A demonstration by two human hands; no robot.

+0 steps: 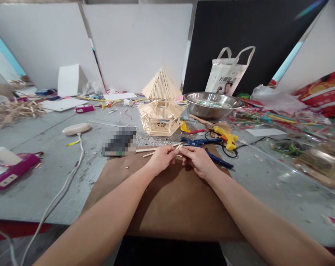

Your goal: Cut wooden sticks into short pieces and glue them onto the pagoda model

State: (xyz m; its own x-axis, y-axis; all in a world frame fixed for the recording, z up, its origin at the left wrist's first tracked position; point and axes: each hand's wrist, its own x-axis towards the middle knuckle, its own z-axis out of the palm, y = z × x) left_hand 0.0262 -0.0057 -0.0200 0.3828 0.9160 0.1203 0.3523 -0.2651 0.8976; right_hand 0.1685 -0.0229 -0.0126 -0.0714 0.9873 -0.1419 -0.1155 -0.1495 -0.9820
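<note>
My left hand (164, 159) and my right hand (195, 159) meet over the far part of a brown board, fingertips pinched together. Between them are short pale wooden sticks (179, 147); their exact number is hard to make out. A longer wooden stick (148, 154) pokes out to the left beside my left hand. Just beyond my right hand lies a blue-handled cutter (218, 161), partly covered by the hand. Behind both hands stands a pagoda-like model (162, 107) built from the same kind of sticks, with a pointed roof.
The brown board (173, 207) covers the near table. A pixelated dark phone-like slab (120, 141) lies left. A yellow glue gun (226, 137) and steel bowl (214, 105) stand right, a purple power strip (15, 170) and white cable (73, 173) far left.
</note>
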